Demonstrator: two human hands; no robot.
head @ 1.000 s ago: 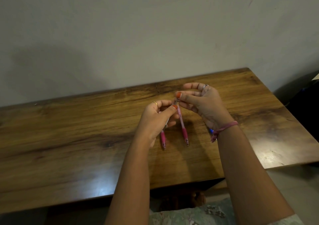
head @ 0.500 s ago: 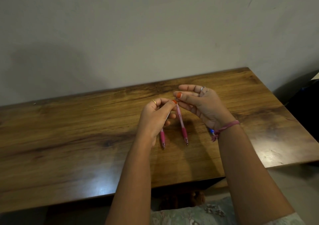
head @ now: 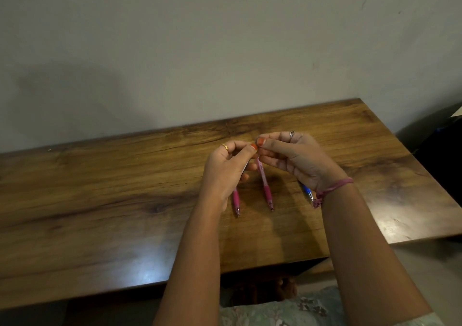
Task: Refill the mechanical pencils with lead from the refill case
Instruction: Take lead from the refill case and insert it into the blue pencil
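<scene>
My right hand (head: 300,160) pinches the top end of a pink mechanical pencil (head: 265,188), which hangs tip down over the wooden table (head: 125,200). My left hand (head: 228,169) is curled, and its thumb tip meets my right thumb at that pencil's top. A second pink pencil (head: 236,200) sticks out below my left palm, with its pale barrel running up between the curled fingers. A blue pencil (head: 307,191) lies on the table, half hidden under my right wrist. I see neither a lead nor the refill case.
The table stands against a plain wall, with its right edge (head: 412,150) near a dark object on the floor. My lap in patterned cloth (head: 287,308) shows below the near table edge.
My left thumb has risen a little to meet my right thumb at the pencil's top. Both pencils and both arms have stayed almost still.
</scene>
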